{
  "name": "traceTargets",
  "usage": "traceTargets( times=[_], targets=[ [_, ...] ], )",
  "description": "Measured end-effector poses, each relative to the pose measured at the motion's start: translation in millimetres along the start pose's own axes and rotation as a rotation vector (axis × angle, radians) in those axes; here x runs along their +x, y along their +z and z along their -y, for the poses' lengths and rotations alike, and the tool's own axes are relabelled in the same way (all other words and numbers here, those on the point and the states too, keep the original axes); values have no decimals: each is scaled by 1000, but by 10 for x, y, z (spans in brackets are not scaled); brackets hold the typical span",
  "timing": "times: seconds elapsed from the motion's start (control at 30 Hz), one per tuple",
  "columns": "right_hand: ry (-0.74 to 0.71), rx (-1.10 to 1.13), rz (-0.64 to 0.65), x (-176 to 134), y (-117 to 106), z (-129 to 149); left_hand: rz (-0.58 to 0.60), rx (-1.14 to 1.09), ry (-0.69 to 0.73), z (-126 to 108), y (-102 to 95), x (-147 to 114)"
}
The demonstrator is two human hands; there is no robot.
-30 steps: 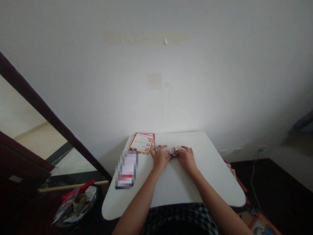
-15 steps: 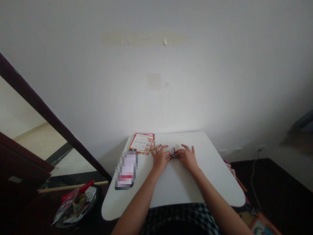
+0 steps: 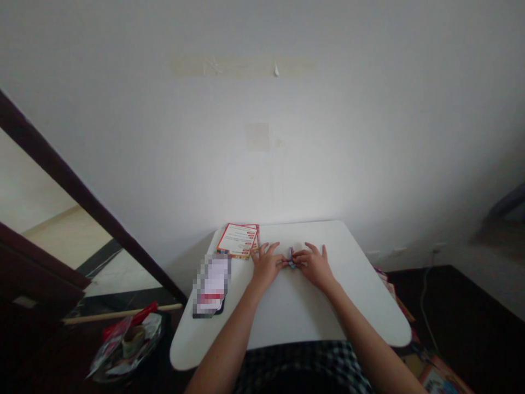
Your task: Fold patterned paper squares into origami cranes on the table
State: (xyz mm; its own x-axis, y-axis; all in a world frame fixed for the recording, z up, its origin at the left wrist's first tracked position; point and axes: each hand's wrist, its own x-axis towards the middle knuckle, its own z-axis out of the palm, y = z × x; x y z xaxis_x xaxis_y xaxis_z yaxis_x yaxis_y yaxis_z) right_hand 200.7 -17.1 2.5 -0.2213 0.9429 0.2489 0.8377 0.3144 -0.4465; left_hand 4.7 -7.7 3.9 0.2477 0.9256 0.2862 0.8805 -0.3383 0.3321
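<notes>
Between my two hands is a small piece of folded paper [image 3: 291, 258], bluish with a darker reddish edge, standing up from the white table [image 3: 295, 312]. My left hand [image 3: 266, 264] pinches its left side with thumb and forefinger, the other fingers spread toward the cards. From the right, my right hand [image 3: 315, 267] pinches the other side, its remaining fingers raised. The fingertips hide part of the paper, so its exact shape is hard to make out.
Red-edged printed cards [image 3: 238, 239] lie at the table's back left. Nearer stands a pixelated phone-like object [image 3: 212, 285], lying flat. A bin [image 3: 131, 350] with wrappers sits on the floor at left. A cable [image 3: 424, 301] hangs by the wall at right.
My left hand has shifted slightly left, and its fingers have drawn a little closer together. The folded paper shows slightly more between the fingertips. My right hand has hardly moved.
</notes>
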Motion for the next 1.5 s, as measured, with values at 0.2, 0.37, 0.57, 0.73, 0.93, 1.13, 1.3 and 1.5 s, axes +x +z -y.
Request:
traceTargets(
  times=[0.2, 0.37, 0.57, 0.73, 0.93, 1.13, 1.3, 1.5],
  targets=[
    [15, 39, -15, -42, 7, 26, -30, -20, -30, -63, 30, -15],
    [41, 78, -79, -13, 98, 16, -53, -34, -26, -93, 68, -11],
    [14, 43, -127, -34, 121, 9, -80, -46, -17, -100, 83, -17],
    [-19, -40, -115, -48, 87, 39, -75, -29, 12, -109, 48, -26],
    [-46, -175, -124, -55, 3, 116, -52, 44, 64, -163, -38, -24],
    [7, -198, -123, -49, 16, 115, -82, 63, 141, -179, -59, -32],
    [112, -122, -135, -72, 90, 43, -71, 44, 86, -120, -44, -62],
    [152, -35, -154, -94, 142, -14, -80, 2, 8, -54, 33, -90]
  ],
)
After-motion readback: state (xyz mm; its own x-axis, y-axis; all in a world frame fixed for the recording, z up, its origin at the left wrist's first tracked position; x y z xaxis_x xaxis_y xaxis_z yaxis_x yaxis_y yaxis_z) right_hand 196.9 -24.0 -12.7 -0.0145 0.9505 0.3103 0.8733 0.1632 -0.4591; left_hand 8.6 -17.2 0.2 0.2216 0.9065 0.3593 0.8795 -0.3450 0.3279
